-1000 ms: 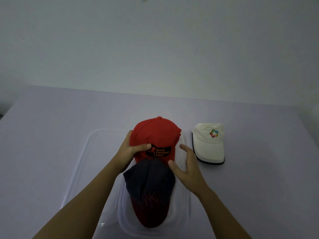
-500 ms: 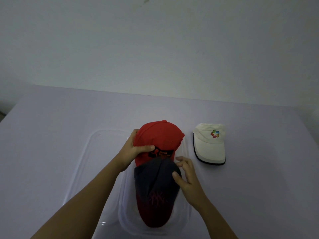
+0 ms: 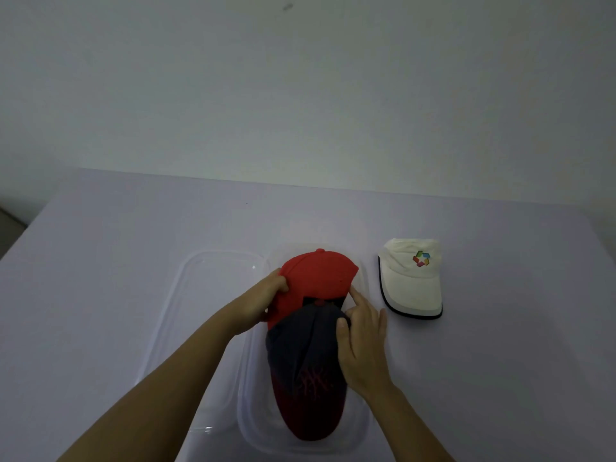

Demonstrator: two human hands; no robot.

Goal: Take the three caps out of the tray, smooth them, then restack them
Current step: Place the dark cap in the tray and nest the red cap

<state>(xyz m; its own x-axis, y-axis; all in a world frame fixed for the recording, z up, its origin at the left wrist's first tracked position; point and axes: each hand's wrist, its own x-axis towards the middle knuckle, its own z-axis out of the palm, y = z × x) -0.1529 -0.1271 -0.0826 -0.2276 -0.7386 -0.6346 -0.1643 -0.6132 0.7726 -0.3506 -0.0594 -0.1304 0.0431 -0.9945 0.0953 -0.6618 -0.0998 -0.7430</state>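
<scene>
Dim light; detail poor throughout. Clear tray (image 3: 361, 428) barely distinguishable from pale desk (image 3: 133, 261); only rim highlights visible. Second clear plastic piece (image 3: 200, 278) lying just left of tray, overlapped by it; lid or second tray, cannot tell. Both forearms cut off by bottom frame edge.

Red cap (image 3: 316, 278) at far end of tray, its front patch now almost fully covered by crown of dark cap (image 3: 300, 355); lettering legible 1.0 s ago, unreadable now. Dark cap lying in tray over near part of red cap, red brim pointing toward wearer, red embroidered mark on front hard to make out. Compared with 1.0 s ago, dark cap slid farther up and over red cap.

Left hand (image 3: 263, 301) clenched on left edge of red cap, thumb on top, fingers hidden beneath fabric. Right hand (image 3: 363, 341), flat and away from fabric 1.0 s ago, now closed onto right side of dark cap crown: thumb pressed on crown, index fingertip touching red cap edge, remaining fingers hidden behind cap side.

White cap (image 3: 411, 278) on desk, right of tray, apart from it, dark-edged brim toward wearer, multicoloured logo on front; position unchanged.
</scene>
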